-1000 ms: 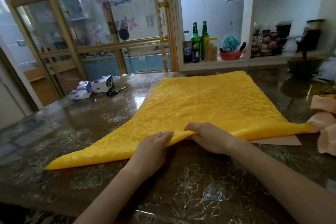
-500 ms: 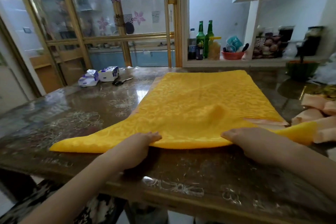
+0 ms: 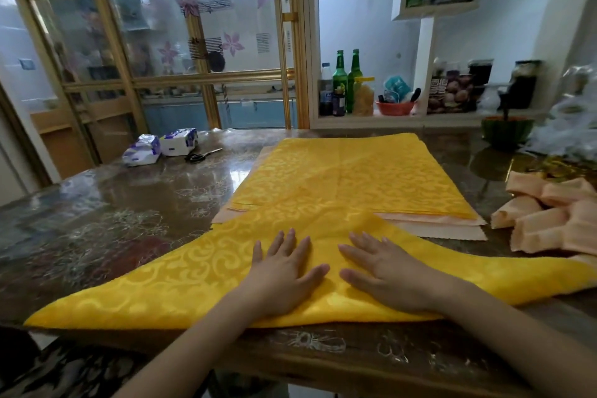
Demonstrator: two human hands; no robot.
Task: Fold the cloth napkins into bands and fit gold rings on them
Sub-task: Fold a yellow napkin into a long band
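Left hand [image 3: 284, 271] and right hand [image 3: 391, 275] are lying flat, fingers spread, pressing the folded yellow napkin [image 3: 181, 284] onto the near edge of the glossy floral-patterned desk [image 3: 113, 223]. Napkin stack [image 3: 371, 178] is sitting just behind. Tissue packs [image 3: 161, 149] and scissors [image 3: 202, 155] are lying far-left. Gold-framed glass partition [image 3: 206, 74] and shelf [image 3: 371, 121] carrying green bottles [image 3: 340, 74] are standing behind.

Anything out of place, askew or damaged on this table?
Nothing spilled or damaged. The left hand and right hand press flat on the folded yellow napkin. Only untidiness: peach napkins poke out askew under the yellow stack, and peach folded pieces lie heaped at the right.
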